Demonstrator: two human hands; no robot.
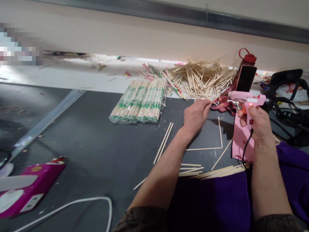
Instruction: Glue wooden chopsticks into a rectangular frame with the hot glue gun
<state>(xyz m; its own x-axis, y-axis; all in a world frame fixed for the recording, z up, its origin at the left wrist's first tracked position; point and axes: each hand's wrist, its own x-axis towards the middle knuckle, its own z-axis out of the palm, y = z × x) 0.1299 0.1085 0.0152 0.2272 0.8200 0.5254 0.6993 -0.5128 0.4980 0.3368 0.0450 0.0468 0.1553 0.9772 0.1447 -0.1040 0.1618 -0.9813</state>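
My right hand is closed round the grip of a pink hot glue gun, its red light on and its black cord hanging down. My left hand pinches a thin wooden stick at the edge of a big loose pile of sticks. The gun's nozzle points left, close to that stick's end. Below my hands, single sticks lie on the dark mat in a right-angle shape.
A wrapped bundle of chopsticks lies centre. A phone leans on a red-capped bottle. Pink paper, purple cloth, a magenta box, a white cable and a black bag surround the mat.
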